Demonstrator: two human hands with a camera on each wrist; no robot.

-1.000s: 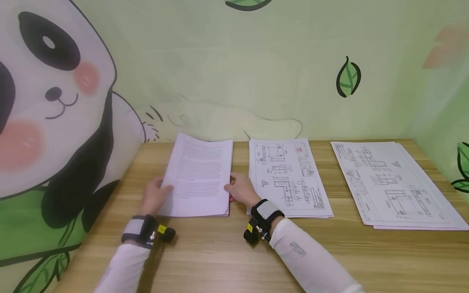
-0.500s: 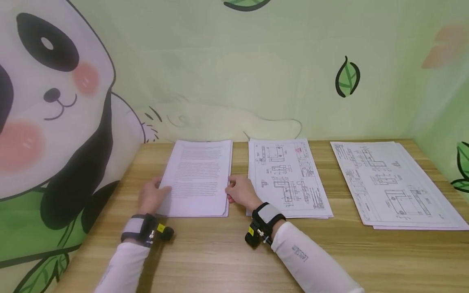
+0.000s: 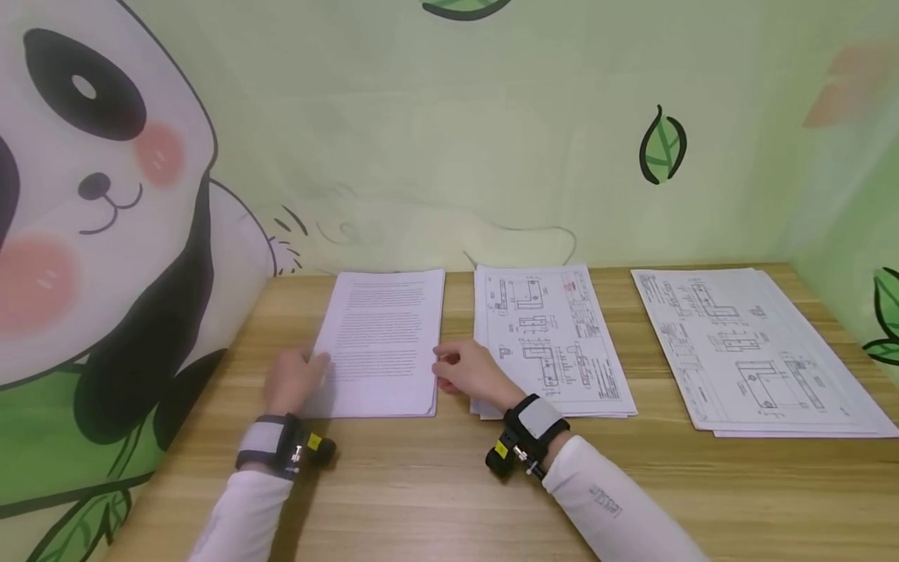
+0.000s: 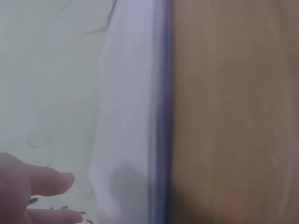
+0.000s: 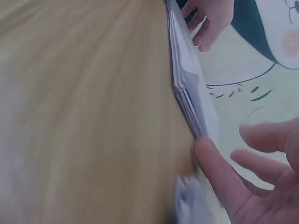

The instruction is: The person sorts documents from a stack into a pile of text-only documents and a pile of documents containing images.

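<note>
A stack of printed text pages (image 3: 379, 332) lies flat at the left of the table, its sheets nearly even. My left hand (image 3: 291, 381) is at its left long edge, thumb beside the paper; in the left wrist view the thumb and a finger are spread with nothing between them. At the opposite edge is my right hand (image 3: 474, 373), fingers loosely bent. The right wrist view shows one fingertip (image 5: 205, 144) right at the stack's layered side, with the thumb well apart from it. No sheet is pinched.
A stack of technical drawings (image 3: 548, 336) lies just right of the text pages, partly under my right wrist. Farther right is another stack of drawings (image 3: 755, 351), slightly uneven. A wall (image 3: 393, 156) with painted figures stands behind the wooden table (image 3: 393, 499).
The top pages, raised and curved at the far end earlier, now lie flat. My right hand has let go of the edge and shifted slightly right; the left has stayed near its edge.
</note>
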